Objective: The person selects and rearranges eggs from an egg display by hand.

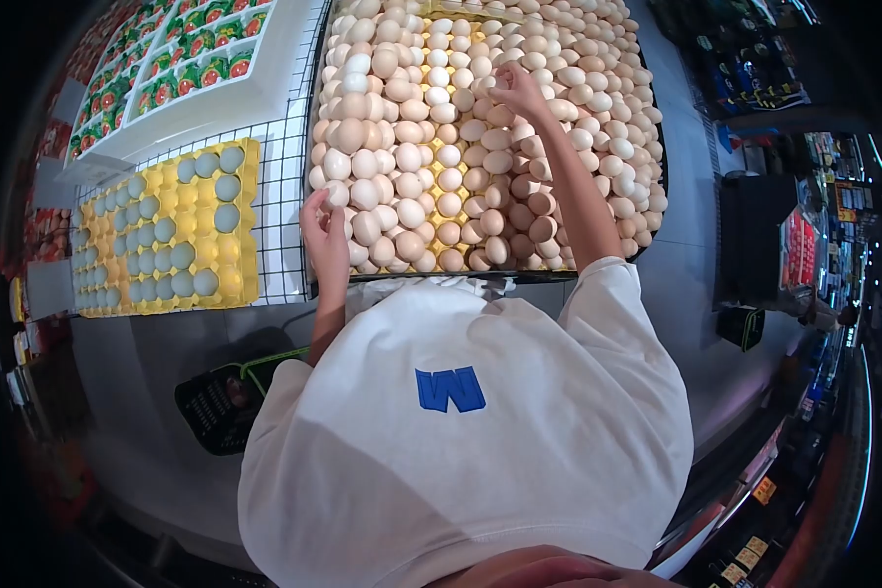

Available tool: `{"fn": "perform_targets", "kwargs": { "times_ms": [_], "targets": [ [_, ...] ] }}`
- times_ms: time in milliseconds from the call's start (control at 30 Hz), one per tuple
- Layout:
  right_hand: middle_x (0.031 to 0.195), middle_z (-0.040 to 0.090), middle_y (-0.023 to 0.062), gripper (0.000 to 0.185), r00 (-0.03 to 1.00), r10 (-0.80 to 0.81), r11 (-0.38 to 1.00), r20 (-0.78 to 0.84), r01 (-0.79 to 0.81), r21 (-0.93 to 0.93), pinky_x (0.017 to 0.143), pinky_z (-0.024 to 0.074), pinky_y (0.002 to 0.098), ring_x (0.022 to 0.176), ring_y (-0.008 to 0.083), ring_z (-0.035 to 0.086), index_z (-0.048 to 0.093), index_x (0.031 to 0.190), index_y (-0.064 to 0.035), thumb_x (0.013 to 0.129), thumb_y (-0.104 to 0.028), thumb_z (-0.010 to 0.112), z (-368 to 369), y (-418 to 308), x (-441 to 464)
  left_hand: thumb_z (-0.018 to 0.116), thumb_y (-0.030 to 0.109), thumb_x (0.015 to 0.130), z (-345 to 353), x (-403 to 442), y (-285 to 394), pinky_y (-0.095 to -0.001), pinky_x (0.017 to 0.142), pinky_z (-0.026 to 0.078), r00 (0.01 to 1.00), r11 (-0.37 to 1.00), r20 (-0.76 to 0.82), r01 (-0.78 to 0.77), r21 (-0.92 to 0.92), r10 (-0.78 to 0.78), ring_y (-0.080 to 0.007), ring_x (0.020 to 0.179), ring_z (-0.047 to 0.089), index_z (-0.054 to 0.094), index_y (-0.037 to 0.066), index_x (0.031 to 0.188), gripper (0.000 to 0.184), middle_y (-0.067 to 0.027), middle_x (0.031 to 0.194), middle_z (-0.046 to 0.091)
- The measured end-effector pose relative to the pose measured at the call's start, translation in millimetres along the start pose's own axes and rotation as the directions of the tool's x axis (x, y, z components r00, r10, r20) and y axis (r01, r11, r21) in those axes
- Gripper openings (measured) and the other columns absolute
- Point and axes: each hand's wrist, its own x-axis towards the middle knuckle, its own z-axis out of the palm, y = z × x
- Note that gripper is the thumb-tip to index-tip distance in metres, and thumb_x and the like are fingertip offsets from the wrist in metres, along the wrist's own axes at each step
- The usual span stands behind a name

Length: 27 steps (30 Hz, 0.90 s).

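A wide display of brown and cream eggs (495, 162) lies in front of me, piled in rows. At its near left edge, my left hand (325, 233) has its fingertips closed about a pale egg (336, 193). My right hand (519, 90) is reached out farther over the middle of the pile, palm down, with thumb and fingers pinched together beside other eggs. Whatever those fingers hold, if anything, is hidden. Between the rows, strips of yellow egg tray (424, 202) show beneath the eggs.
Left of the pile, a yellow tray (206, 201) carries pale bluish eggs on a white grid-covered surface (282, 186). Behind it stands a white box (191, 103) of green-and-red packages. A black basket (216, 407) is on the floor at left, another basket (741, 328) at right.
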Motion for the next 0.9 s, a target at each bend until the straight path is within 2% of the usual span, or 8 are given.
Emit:
{"fn": "perform_targets", "kwargs": {
  "times_ms": [33,100,300,400,633,700,833,900],
  "targets": [
    [0.094,0.063,0.011,0.043,1.0,-0.002,1.0,0.0,0.002,-0.002,0.071,0.0516,0.033,0.085,0.02,0.062,0.056,0.108,-0.0051,0.073,-0.022,0.074,-8.3,-2.1,-0.9,0.058,0.006,0.089,0.1,0.1,1.5,-0.0297,0.09,0.043,1.0,1.0,0.003,-0.004,0.011,0.004,-0.017,0.11,0.051,0.053,0.005,0.122,0.034,-0.0084,0.124,0.053],
    [0.095,0.064,0.0139,0.043,0.994,0.037,0.958,0.107,-0.005,-0.286,0.074,0.0517,0.0365,0.087,0.026,0.063,0.055,0.107,-0.0046,0.072,-0.023,0.073,-22.3,-7.6,-1.7,0.058,0.006,0.089,0.7,-0.2,1.8,-0.0294,0.089,0.043,1.0,1.0,0.006,-0.008,0.019,0.008,-0.0167,0.11,0.051,0.053,0.005,0.122,0.034,-0.0084,0.124,0.053],
    [0.095,0.065,0.0173,0.038,0.985,-0.004,0.853,0.175,0.095,-0.513,0.075,0.0499,0.0434,0.086,0.0341,0.062,0.056,0.101,-0.0041,0.071,-0.024,0.069,-17.7,-5.7,3.0,0.059,0.007,0.089,0.3,0.0,-1.7,-0.0295,0.09,0.042,1.0,1.0,-0.003,-0.007,-0.021,0.007,-0.0169,0.11,0.05,0.052,0.005,0.123,0.035,-0.0082,0.126,0.05],
    [0.085,0.065,0.0185,0.032,0.984,-0.053,0.854,0.172,0.134,-0.503,0.076,0.0492,0.0454,0.088,0.0346,0.062,0.055,0.1,-0.0065,0.073,-0.023,0.064,-19.3,-5.3,3.0,0.059,0.007,0.089,0.3,-0.6,-1.7,-0.0298,0.09,0.042,1.0,1.0,0.002,-0.006,-0.005,0.006,-0.0173,0.111,0.05,0.052,0.005,0.124,0.035,-0.0086,0.126,0.051],
    [0.08,0.067,0.0152,0.02,0.985,-0.125,0.87,0.12,0.167,-0.464,0.071,0.051,0.0439,0.078,0.0343,0.064,0.063,0.088,-0.0035,0.08,-0.021,0.06,-17.8,-4.6,11.1,0.06,0.008,0.089,0.3,0.5,-2.2,-0.029,0.089,0.042,1.0,0.999,0.007,-0.026,0.029,0.026,-0.0171,0.109,0.05,0.053,0.005,0.122,0.035,-0.0082,0.126,0.051],
    [0.084,0.069,0.013,0.014,0.989,-0.145,0.848,0.028,0.139,-0.511,0.07,0.0516,0.0428,0.079,0.0306,0.066,0.067,0.085,-0.0078,0.08,-0.017,0.058,-14.3,-16.8,11.6,0.06,0.007,0.089,0.9,-0.2,-0.3,-0.0288,0.088,0.042,1.0,1.0,0.0,-0.016,0.016,0.016,-0.0169,0.108,0.05,0.053,0.005,0.122,0.034,-0.0081,0.126,0.051],
    [0.086,0.069,0.014,0.017,0.991,-0.103,0.849,0.089,0.134,-0.511,0.071,0.0519,0.0425,0.082,0.0309,0.066,0.069,0.091,-0.0084,0.08,-0.015,0.058,-9.2,-0.5,23.7,0.06,0.007,0.089,0.1,-0.2,0.9,-0.0284,0.088,0.043,1.0,1.0,0.008,-0.008,0.02,0.008,-0.0166,0.108,0.05,0.053,0.005,0.122,0.034,-0.0081,0.126,0.051],
    [0.084,0.069,0.0165,0.021,0.983,-0.007,0.889,0.185,0.09,-0.448,0.07,0.0528,0.0399,0.078,0.0304,0.068,0.069,0.093,-0.005,0.081,-0.014,0.055,-10.8,2.1,22.3,0.06,0.007,0.089,0.0,0.0,-1.7,-0.0284,0.088,0.043,1.0,1.0,0.005,-0.014,0.014,0.014,-0.0166,0.109,0.05,0.053,0.005,0.122,0.034,-0.0081,0.126,0.051]
  ]
}}
